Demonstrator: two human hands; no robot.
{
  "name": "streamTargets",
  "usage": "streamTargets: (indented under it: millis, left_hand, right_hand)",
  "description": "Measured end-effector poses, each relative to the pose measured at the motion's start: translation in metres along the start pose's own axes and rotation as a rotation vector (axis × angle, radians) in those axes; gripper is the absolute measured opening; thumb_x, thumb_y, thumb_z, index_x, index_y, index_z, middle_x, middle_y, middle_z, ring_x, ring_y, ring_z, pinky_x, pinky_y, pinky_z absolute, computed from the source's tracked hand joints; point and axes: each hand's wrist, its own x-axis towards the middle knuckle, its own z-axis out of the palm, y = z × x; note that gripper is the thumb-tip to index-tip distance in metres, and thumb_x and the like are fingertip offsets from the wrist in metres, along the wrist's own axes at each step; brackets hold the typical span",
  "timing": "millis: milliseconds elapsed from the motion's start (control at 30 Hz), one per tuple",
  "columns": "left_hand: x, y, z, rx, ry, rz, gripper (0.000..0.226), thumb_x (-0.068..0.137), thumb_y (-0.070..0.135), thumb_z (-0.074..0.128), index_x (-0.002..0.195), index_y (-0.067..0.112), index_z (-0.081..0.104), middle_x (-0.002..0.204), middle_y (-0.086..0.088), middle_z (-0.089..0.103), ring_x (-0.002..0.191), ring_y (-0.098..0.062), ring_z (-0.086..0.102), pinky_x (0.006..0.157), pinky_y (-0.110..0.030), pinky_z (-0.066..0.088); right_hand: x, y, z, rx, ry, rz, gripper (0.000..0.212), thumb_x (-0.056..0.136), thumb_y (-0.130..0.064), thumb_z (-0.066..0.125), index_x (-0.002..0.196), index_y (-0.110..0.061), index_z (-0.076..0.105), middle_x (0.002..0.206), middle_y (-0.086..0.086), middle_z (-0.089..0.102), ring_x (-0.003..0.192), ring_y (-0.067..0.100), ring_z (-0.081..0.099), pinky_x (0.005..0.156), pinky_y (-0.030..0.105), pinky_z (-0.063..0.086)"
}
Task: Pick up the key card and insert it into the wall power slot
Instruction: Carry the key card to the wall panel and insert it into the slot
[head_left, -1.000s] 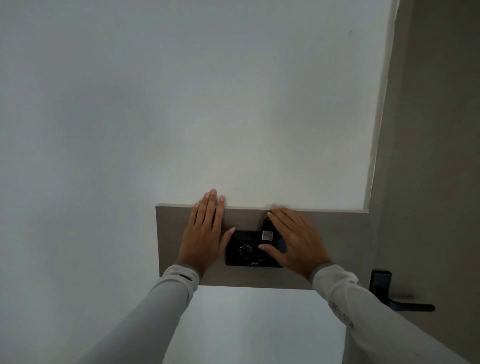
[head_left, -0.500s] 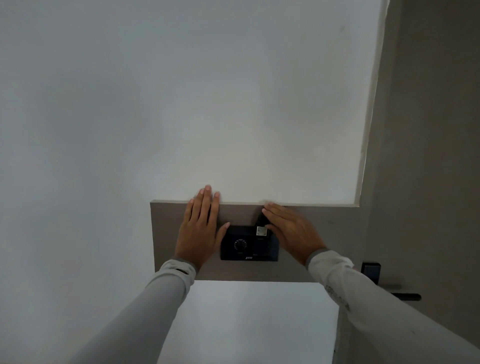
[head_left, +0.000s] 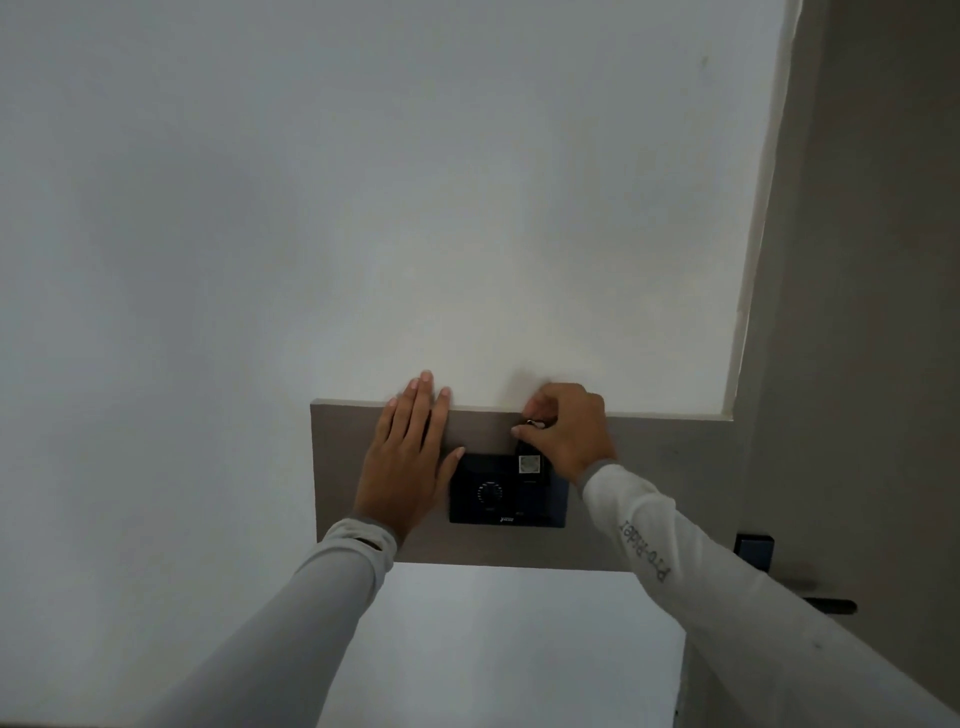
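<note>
Left hand (head_left: 402, 457) flat, empty beside the wall power slot (head_left: 508, 488); right hand (head_left: 563, 428) pinches what looks like the key card (head_left: 531, 462), pressing down next

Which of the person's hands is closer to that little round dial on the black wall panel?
Left. The left hand lies flat on the wall just beside the dial, thumb near the black panel. The right hand pinches the key card above, farther off.

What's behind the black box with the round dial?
A grey-brown panel on the white wall sits behind the black box. The left hand lies flat on that panel. What lies behind the box itself is covered.
</note>
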Motion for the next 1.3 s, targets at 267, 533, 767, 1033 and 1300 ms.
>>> streamTargets:
  millis: [267, 533, 767, 1033, 1300]
  left_hand:
    - [0.0, 0.001, -0.003, 0.006, -0.012, -0.004, 0.07, 0.108, 0.048, 0.039, 0.161, 0.002, 0.034, 0.17, -0.028, 0.029, 0.158, -0.042, 0.031, 0.127, -0.057, 0.036]
    - [0.001, 0.001, -0.003, 0.01, -0.021, -0.005, 0.069, 0.108, 0.048, 0.038, 0.161, 0.002, 0.036, 0.17, -0.028, 0.029, 0.158, -0.042, 0.031, 0.126, -0.057, 0.037]
    - [0.0, 0.0, -0.003, 0.021, -0.024, -0.003, 0.07, 0.109, 0.048, 0.039, 0.161, 0.002, 0.035, 0.171, -0.028, 0.028, 0.158, -0.042, 0.03, 0.126, -0.057, 0.035]
    - [0.0, 0.001, -0.005, 0.009, -0.032, -0.007, 0.07, 0.109, 0.048, 0.037, 0.161, 0.002, 0.035, 0.171, -0.028, 0.027, 0.158, -0.042, 0.029, 0.127, -0.057, 0.035]
    - [0.001, 0.002, -0.005, 0.003, -0.035, -0.006, 0.07, 0.108, 0.048, 0.04, 0.16, 0.002, 0.036, 0.17, -0.028, 0.029, 0.158, -0.042, 0.031, 0.126, -0.057, 0.035]
  right_hand:
    - [0.002, -0.004, -0.003, -0.05, -0.017, 0.019, 0.017, 0.069, 0.002, 0.079, 0.082, -0.004, 0.07, 0.082, 0.01, 0.072, 0.077, 0.021, 0.068, 0.072, 0.033, 0.059]
    - [0.012, -0.01, 0.001, 0.126, 0.064, 0.265, 0.018, 0.061, 0.002, 0.081, 0.077, -0.005, 0.075, 0.08, 0.01, 0.075, 0.069, 0.015, 0.066, 0.054, 0.012, 0.047]
    - [0.01, -0.008, -0.001, 0.095, -0.061, 0.107, 0.02, 0.067, 0.005, 0.083, 0.084, -0.002, 0.074, 0.082, 0.008, 0.074, 0.068, 0.011, 0.063, 0.063, 0.013, 0.051]
    - [-0.007, 0.009, 0.004, -0.086, -0.024, -0.208, 0.006, 0.084, -0.008, 0.075, 0.089, -0.008, 0.077, 0.089, 0.007, 0.076, 0.078, 0.013, 0.061, 0.077, 0.028, 0.053]
    - [-0.022, 0.025, 0.008, -0.211, -0.032, -0.305, 0.017, 0.094, -0.003, 0.06, 0.104, 0.004, 0.072, 0.115, 0.015, 0.058, 0.091, 0.024, 0.062, 0.086, 0.021, 0.047]
